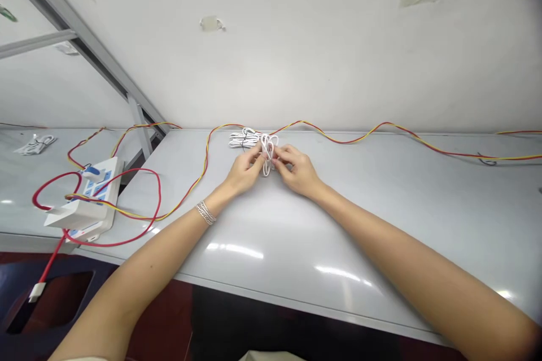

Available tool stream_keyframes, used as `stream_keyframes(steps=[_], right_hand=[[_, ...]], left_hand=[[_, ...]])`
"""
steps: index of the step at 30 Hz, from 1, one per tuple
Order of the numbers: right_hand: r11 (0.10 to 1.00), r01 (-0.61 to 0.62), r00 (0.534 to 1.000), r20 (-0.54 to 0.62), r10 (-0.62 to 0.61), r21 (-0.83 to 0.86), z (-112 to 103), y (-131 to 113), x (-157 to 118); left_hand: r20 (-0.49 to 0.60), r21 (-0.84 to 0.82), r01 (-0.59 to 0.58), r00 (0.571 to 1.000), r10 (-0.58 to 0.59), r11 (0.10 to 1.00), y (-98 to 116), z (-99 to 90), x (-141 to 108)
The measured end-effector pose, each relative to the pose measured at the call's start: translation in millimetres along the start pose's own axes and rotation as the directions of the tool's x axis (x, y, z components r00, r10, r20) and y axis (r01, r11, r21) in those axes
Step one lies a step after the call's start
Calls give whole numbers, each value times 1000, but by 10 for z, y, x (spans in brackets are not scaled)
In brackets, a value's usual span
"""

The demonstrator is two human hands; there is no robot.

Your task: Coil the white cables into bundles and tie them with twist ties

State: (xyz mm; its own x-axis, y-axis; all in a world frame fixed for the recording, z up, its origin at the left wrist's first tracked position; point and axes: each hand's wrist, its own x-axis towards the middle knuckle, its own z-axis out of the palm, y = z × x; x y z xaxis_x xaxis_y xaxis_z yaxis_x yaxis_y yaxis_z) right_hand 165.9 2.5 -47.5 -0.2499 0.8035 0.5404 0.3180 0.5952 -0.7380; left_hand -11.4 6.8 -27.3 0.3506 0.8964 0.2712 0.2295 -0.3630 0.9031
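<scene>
A small coiled white cable (267, 153) is held upright between my two hands, over the far middle of the grey table. My left hand (247, 169) pinches the coil from the left, thumb and fingers closed on its loops. From the right, my right hand (296, 168) grips the same coil with thumb and fingertips. Just behind my left hand lies a bundle of white cable (244, 139), bound round its middle with a thin dark tie. My fingers hide part of the held coil.
A white power strip (110, 177) with a white adapter (76, 213) and red cables stands at the left. A red and yellow twisted wire (359, 140) runs along the table's (381, 208) back edge by the white wall. Another white cable bundle (37, 145) lies far left, beyond a metal frame (101, 51).
</scene>
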Motion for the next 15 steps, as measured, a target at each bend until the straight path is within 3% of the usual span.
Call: stream_keyframes(steps=[3, 7, 12, 15], right_hand=[[999, 34, 999, -35, -34, 16, -2, -18, -18], [994, -35, 993, -112, 46, 99, 8, -9, -27], [919, -196, 967, -86, 238, 344, 24, 70, -1], [905, -229, 965, -37, 259, 358, 18, 88, 25]], left_hand=[[15, 3, -34, 999, 34, 999, 44, 14, -11], [-53, -78, -55, 997, 51, 995, 12, 18, 9], [-45, -187, -17, 999, 9, 982, -41, 6, 49], [-45, -239, -29, 999, 19, 971, -52, 17, 61]])
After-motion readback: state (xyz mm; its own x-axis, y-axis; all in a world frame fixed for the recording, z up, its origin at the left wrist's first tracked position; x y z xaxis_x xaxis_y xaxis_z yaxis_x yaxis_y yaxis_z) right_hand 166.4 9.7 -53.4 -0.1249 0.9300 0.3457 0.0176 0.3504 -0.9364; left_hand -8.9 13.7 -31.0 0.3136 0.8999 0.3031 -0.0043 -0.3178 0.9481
